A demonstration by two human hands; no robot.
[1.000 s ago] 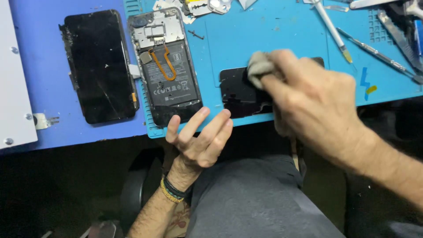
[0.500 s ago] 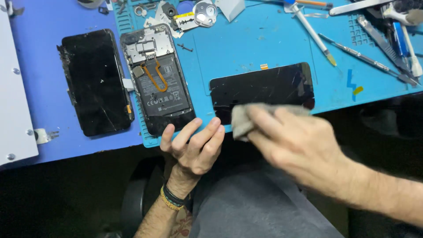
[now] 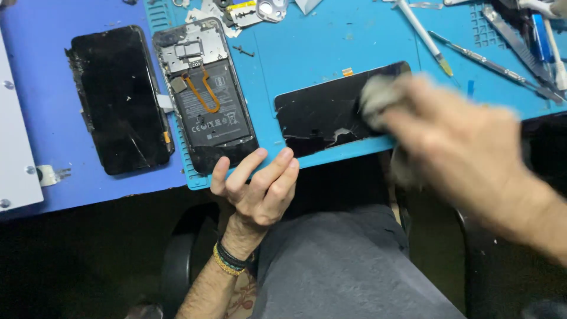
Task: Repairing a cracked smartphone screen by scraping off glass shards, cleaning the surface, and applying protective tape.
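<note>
The right hand [image 3: 466, 147], blurred, pinches a soft grey cloth [image 3: 378, 97] against the thin, cracked, likely brittle black glass panel [image 3: 331, 109] lying flat at the blue mat's [image 3: 307, 53] near edge, best gripped by its long edges, while the left hand [image 3: 260, 189] rests beside it, fingers spread.

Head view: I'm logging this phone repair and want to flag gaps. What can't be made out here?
- Right hand: motion-blurred; its grip on the grey cloth is unclear.
- Black screen panel: its right end is hidden under cloth and hand.
- Tools at the top right: cut off by the frame edge.
- Small parts above the opened phone: too small and cropped.
- Left hand: rests at the mat's edge; palm hidden.
</note>
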